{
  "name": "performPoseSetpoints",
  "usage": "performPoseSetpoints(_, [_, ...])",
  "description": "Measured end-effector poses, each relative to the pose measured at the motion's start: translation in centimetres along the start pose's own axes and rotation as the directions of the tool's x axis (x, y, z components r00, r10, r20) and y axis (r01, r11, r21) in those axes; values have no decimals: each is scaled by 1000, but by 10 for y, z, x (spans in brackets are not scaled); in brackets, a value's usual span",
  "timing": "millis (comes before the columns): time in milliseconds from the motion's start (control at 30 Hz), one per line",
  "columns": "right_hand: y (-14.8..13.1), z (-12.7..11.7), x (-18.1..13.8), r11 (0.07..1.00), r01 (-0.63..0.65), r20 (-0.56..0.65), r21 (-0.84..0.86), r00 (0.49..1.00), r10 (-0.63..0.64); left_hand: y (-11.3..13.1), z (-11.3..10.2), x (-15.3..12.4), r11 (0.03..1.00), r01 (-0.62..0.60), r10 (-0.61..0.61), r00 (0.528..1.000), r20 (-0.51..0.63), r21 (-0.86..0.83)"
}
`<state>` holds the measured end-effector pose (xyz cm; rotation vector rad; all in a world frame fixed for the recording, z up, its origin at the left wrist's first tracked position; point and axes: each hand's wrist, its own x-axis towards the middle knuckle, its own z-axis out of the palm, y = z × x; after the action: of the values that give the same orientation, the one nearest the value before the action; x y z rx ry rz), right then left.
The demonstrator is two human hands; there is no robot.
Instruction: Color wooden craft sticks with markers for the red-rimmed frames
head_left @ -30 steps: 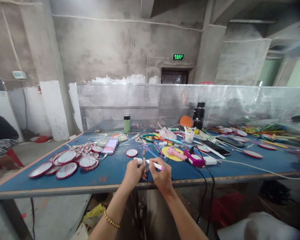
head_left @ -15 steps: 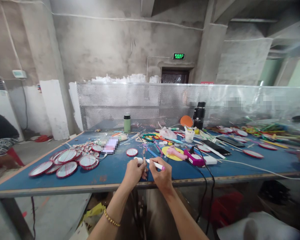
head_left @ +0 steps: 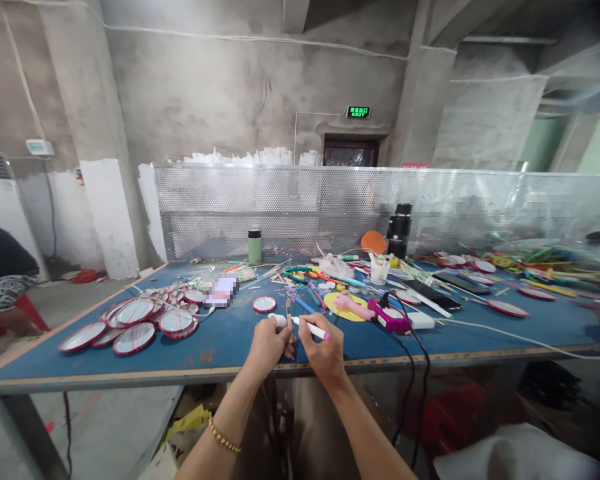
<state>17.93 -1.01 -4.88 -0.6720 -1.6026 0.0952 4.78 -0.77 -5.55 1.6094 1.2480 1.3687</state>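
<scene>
My right hand [head_left: 325, 341] is closed around a white marker [head_left: 311, 327] with a pink end, held like a pen with its tip towards my left hand. My left hand [head_left: 271, 343] is closed near the table's front edge, pinching a thin brown wooden stick [head_left: 289, 310] that stands upright. A white rounded piece [head_left: 281, 321], perhaps a cap, also shows at its fingers. The marker tip is close to the stick; whether it touches is too small to tell. Just beyond lies a round red-rimmed disc [head_left: 265, 304].
Several red-rimmed discs [head_left: 134, 339] are heaped at the left, beside a phone [head_left: 222, 292] on a cable. A green bottle [head_left: 255, 247] and a black flask [head_left: 399, 231] stand at the back. Right of my hands are a pink tool [head_left: 353, 306] and a purple power block [head_left: 391, 317].
</scene>
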Motion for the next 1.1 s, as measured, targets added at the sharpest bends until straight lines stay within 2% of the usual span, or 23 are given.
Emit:
performPoseSetpoints(967, [0,0,0,1000,4,40,-2,999,-4,2,0,-2,1000,-7,7,1000,2,-11])
performPoseSetpoints(1100, [0,0,0,1000,7,15,15,1000,-7,3,0,-2,1000,-3,3,1000,0,2])
